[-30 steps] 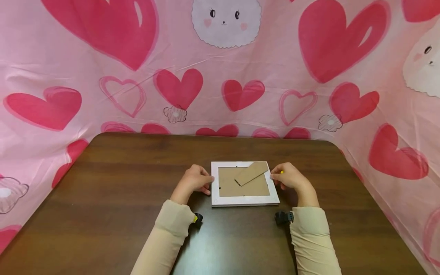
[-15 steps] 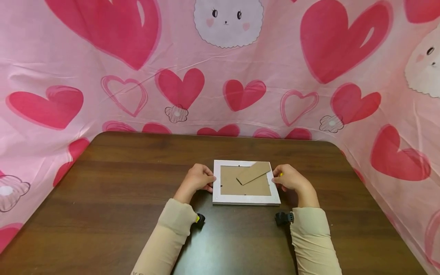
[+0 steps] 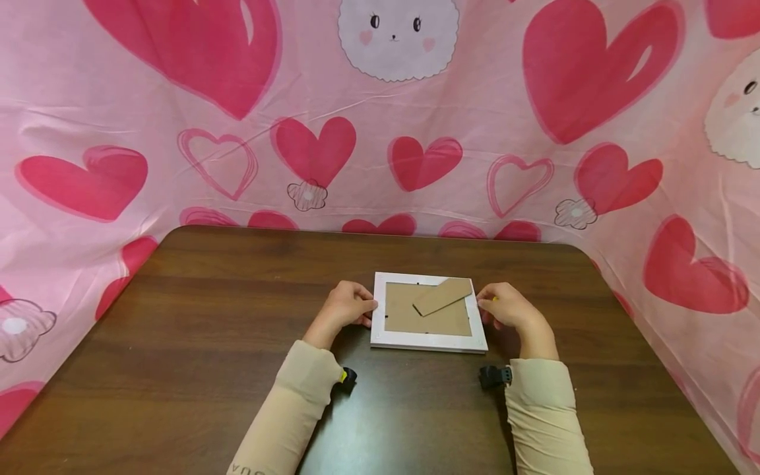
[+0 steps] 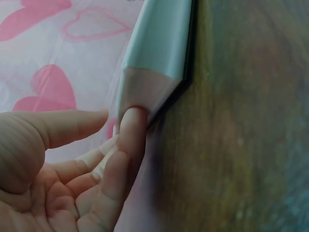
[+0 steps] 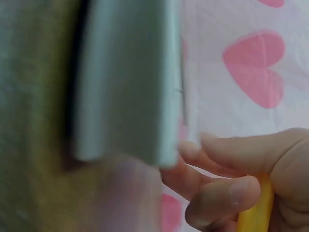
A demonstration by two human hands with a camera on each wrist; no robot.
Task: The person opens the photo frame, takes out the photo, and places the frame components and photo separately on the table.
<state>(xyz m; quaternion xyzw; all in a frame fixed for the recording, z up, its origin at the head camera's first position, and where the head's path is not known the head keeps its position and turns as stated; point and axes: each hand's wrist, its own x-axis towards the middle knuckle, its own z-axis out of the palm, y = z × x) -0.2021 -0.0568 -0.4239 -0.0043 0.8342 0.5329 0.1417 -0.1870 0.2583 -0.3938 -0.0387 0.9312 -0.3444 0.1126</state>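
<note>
A white picture frame lies with its brown backing board and folded stand leg facing up. At its left edge is my left hand, thumb and fingers holding the side. The left wrist view shows a finger of that hand against the frame's end. My right hand is at the right edge, its fingertips by the frame's corner in the right wrist view. Curled fingers of this hand also hold a yellow object, mostly hidden.
The brown wooden table extends around the frame. A pink cloth with hearts hangs behind and at both sides. Black wrist devices sit at the cuffs of both beige sleeves.
The frame appears slightly farther right and up in the head view, turned a little clockwise. Both hands have stayed at its sides. The whole background has also shifted slightly to the right.
</note>
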